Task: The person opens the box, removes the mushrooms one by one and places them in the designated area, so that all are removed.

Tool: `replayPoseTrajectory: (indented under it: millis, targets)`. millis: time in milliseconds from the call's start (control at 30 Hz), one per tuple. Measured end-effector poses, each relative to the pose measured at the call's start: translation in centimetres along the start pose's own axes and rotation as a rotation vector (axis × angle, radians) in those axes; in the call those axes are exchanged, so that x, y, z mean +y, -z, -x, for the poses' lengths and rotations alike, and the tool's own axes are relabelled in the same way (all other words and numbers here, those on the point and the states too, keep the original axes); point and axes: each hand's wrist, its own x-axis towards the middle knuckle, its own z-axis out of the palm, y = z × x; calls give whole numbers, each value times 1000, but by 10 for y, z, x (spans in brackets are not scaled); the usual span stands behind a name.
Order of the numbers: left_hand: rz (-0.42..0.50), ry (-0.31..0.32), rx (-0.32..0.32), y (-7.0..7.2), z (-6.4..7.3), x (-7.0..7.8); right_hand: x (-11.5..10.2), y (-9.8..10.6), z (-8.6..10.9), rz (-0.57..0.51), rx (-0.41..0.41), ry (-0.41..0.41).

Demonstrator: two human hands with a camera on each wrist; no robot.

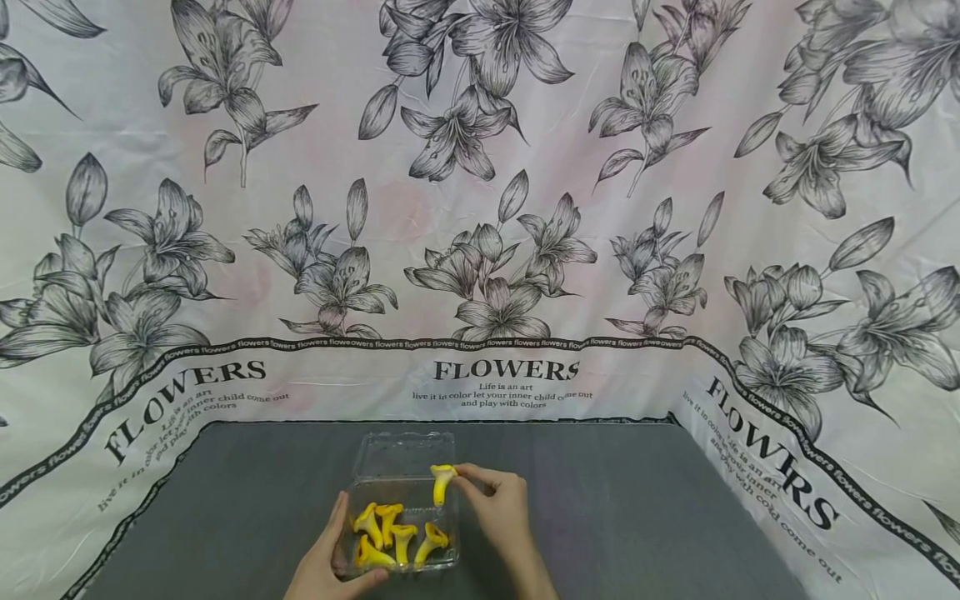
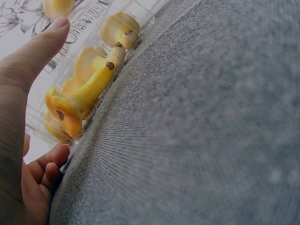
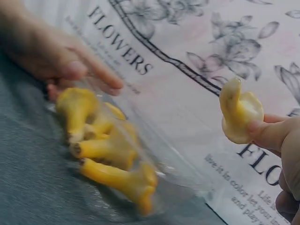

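A yellow chanterelle mushroom (image 1: 442,483) is pinched by its cap between the thumb and fingers of my right hand (image 1: 495,504), above the right back part of a clear plastic box (image 1: 397,493). Its stem points down in the head view. Inside the box lie several more chanterelles (image 1: 403,542), mostly toward the front and left. My left hand (image 1: 326,562) rests against the box's front left corner, fingers extended along the left side and thumb at the front edge. The left wrist view shows mushrooms (image 2: 89,91) through the clear wall beside the straight thumb.
The box's hinged lid (image 1: 405,454) stands raised behind it. Under the box is a dark grey table surface (image 1: 615,508). A white cloth (image 1: 510,392) printed with lilies and lettering hangs at the back and both sides.
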Motion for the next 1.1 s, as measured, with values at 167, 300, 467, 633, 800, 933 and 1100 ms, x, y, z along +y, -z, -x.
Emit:
replayPoseTrajectory:
  millis: [167, 300, 467, 633, 800, 933, 1100]
  targets:
    - [-5, -17, 1, 1, 1, -1, 4, 13, -5, 45, 42, -26]
    - [0, -14, -6, 1, 0, -1, 7, 25, -8, 71, 66, -43]
    - [-4, -10, -9, 1, -1, 0, 10, 38, -10, 94, 106, -57]
    - [7, -27, -13, 1, 0, -1, 18, 47, -11, 115, 130, -96]
    - [21, -30, -21, 1, 0, -2, 28, 52, -9, 140, 119, -124]
    - [19, -32, -21, 1, 0, -3, 37, 54, -7, 158, 96, -147]
    - [-1, -14, -8, 0, 0, -3, 49, 52, -5, 140, 69, -175]
